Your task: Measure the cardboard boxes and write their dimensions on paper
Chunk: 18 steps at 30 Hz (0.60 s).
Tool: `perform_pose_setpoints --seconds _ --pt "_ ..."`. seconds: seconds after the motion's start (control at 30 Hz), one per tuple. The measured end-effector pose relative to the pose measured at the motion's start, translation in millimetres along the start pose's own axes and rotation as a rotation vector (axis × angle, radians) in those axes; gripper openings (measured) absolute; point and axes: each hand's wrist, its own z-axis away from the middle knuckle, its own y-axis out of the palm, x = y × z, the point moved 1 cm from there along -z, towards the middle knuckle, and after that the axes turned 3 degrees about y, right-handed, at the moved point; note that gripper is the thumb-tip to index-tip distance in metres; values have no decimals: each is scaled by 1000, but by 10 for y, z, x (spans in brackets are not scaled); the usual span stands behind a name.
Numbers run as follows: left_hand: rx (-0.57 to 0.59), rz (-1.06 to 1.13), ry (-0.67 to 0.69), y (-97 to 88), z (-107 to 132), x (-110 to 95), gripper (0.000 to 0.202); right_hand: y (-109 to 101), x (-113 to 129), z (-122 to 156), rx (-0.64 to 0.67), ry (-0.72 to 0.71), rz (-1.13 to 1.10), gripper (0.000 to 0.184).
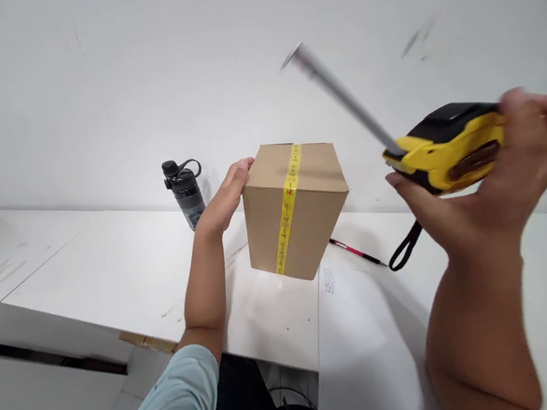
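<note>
A brown cardboard box (277, 231) with yellow printed tape over its top and front stands on the white table. Against its left side, near the top edge, lies my left hand (227, 197), fingers stretched out flat; some of them are partly hidden. My right hand (495, 203) is closed round a yellow and black tape measure (447, 148), raised to the right of the box. A length of metal blade (350, 101) sticks out up and to the left, its hooked end blurred above the box. A black wrist strap (406, 246) dangles below the case.
Behind my left forearm stands a dark water bottle (185, 189) with a loop on its cap. A red and black pen (357, 251) lies right of the box, beside a white paper sheet (357, 348) reaching the table's front. A white wall rises behind.
</note>
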Motion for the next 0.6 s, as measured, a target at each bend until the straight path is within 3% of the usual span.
perform_pose_setpoints --seconds 0.07,0.13,0.23,0.3,0.37,0.43,0.53,0.6 --pt "4 10 -8 15 -5 -11 68 89 -59 33 -125 165 -147 118" --pt "-3 1 -20 21 1 -36 71 177 -63 52 -150 496 -362 99" --pt "13 -31 -21 20 11 -60 74 290 -5 47 -15 1092 -807 51" --pt "43 -38 -9 19 4 -44 77 350 54 25 129 1334 -1027 48" --pt "76 -26 8 21 -23 1 78 407 134 7 241 1450 -1150 56" --pt "84 -6 41 28 -64 56 78 463 261 0 252 1496 -1215 61" --pt "-55 32 158 7 -108 86 84 513 526 -10 165 1442 -1273 60" --pt "-178 10 245 -57 -78 44 86 511 694 -24 199 1377 -1309 57"
